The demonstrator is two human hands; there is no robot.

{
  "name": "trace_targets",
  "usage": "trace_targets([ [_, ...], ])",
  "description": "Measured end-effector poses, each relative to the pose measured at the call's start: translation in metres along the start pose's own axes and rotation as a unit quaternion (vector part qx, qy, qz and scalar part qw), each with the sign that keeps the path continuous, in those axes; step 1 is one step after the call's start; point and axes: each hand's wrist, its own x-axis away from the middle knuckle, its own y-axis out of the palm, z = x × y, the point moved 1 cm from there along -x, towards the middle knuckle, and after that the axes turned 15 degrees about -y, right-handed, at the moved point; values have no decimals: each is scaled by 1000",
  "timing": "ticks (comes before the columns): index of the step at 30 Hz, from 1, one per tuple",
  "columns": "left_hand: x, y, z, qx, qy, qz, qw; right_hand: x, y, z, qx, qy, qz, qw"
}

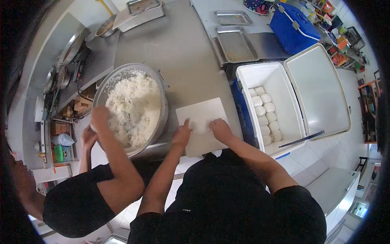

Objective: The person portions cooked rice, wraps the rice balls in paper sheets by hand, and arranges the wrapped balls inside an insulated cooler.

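Note:
A pale square board (187, 144) lies at the front edge of the steel counter, with a flat whitish piece of dough (200, 127) on it. My left hand (182, 133) rests at the dough's left side, one finger extended, the others curled. At its right side is my right hand (221, 130), fingers bent and its tips close to the dough. Whether either hand grips the dough is too unclear to tell. Right of the board, an open cooler (286, 118) holds several round white dough balls (264, 98).
On the left a co-worker in black has both hands at a large round tub (163, 118) of white crumbly material. Metal trays (237, 44) and a blue cooler bag (294, 26) stand behind the cooler. The cooler's lid (319, 89) hangs open rightward.

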Motion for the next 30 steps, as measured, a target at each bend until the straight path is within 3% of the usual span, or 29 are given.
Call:
trace_targets([
  [3,-28,-18,25,129,-113,-34,985,-22,-15,-1,-39,80,-17,996],
  [5,-43,-14,30,279,-284,-150,905,-23,-11,9,35,19,35,999],
  [7,-20,-8,27,126,-101,-24,987,-16,11,9,-11,40,65,997],
  [8,-8,-6,25,44,-6,40,998,-13,23,7,-36,51,81,995],
  [11,4,7,27,134,-44,75,987,-14,40,-6,-63,63,236,968],
  [14,6,15,37,284,-153,46,945,-31,7,-17,-337,290,93,891],
  [17,7,0,60,290,-173,42,940,-44,27,-2,-491,336,171,785],
  [20,5,-4,77,423,-305,-81,849,-45,-1,-9,-472,258,259,802],
  [23,-2,-8,102,697,-378,-115,598,-43,-24,-17,-327,177,251,894],
  [26,-7,-13,126,719,-344,-140,587,-33,-56,-44,-344,117,247,898],
  [27,-9,-22,136,753,-334,-195,532,-27,-66,-48,-314,111,273,903],
  [30,2,-43,163,786,-304,-266,468,-11,-94,-55,-199,85,355,910],
])
